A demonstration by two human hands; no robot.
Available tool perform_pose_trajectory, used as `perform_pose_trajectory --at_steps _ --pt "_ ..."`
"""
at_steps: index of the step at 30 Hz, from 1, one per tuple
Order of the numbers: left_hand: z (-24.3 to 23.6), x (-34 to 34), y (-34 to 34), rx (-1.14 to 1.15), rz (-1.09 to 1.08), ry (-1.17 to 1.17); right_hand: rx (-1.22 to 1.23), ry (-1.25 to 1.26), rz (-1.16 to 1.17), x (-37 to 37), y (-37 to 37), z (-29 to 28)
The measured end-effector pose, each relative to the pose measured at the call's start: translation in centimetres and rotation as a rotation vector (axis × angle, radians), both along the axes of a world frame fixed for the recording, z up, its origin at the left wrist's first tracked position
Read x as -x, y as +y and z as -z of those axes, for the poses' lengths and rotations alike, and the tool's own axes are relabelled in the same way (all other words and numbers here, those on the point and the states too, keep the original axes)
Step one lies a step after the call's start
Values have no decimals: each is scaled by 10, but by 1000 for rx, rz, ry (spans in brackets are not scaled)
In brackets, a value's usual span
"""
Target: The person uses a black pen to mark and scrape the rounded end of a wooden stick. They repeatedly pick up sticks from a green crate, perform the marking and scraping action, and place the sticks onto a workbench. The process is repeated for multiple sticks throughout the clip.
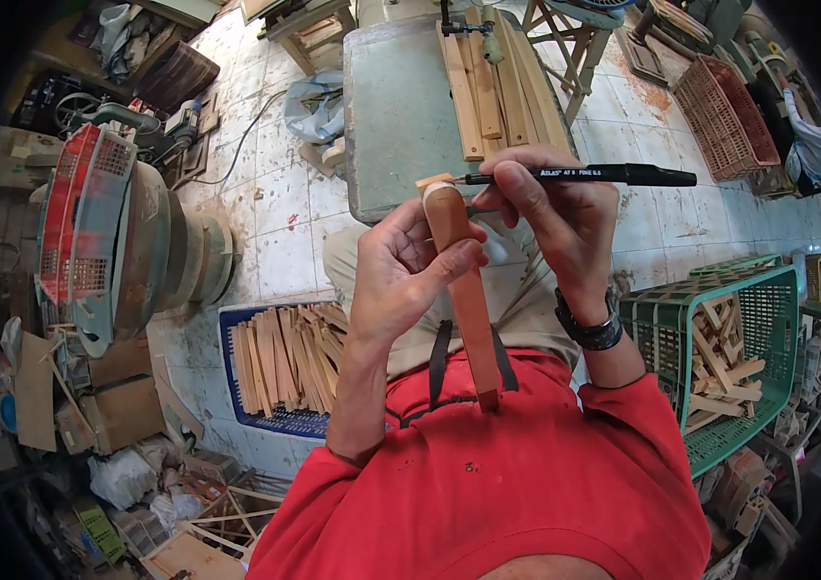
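My left hand (396,275) is closed around a long wooden strip (473,324) that slants from my red shirt up to chest-front height. At its far end lies a round-ended wooden piece (445,211) with a pale edge; whether it is separate from the strip I cannot tell. A thin flat bit of wood (435,180) shows just beyond that rounded end. Between thumb and fingers, my right hand (565,208) grips a black pen (623,175). The pen's tip points left and meets or nearly meets the wood at the rounded end.
Ahead stands a grey-green table (396,116) with several wooden slats (473,97) and a clamp (469,27). A blue crate (232,367) of wood strips sits at left, a green crate (768,406) of wood pieces at right. A large machine (149,232) stands far left.
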State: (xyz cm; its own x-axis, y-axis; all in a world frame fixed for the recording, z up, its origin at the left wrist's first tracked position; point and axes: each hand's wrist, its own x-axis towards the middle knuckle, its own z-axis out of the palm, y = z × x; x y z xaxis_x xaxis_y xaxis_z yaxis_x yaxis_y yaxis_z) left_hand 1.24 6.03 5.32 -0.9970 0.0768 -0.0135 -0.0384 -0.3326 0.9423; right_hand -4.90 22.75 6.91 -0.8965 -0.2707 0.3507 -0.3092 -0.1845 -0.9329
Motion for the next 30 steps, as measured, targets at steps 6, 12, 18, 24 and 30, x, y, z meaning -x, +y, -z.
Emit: perform_pose_trajectory --at_steps 6,12,18,24,30 --pt "-1 1 -2 18 19 -6 12 57 46 0 -3 2" --pt "0 1 0 28 -20 -1 -9 19 67 -2 0 4" --pt "5 5 10 194 -137 -5 -4 58 156 8 -2 -21" --pt "5 8 14 349 -199 47 -375 220 15 18 -9 -37" --pt "-2 7 12 527 -172 11 -576 499 45 27 -16 -40"
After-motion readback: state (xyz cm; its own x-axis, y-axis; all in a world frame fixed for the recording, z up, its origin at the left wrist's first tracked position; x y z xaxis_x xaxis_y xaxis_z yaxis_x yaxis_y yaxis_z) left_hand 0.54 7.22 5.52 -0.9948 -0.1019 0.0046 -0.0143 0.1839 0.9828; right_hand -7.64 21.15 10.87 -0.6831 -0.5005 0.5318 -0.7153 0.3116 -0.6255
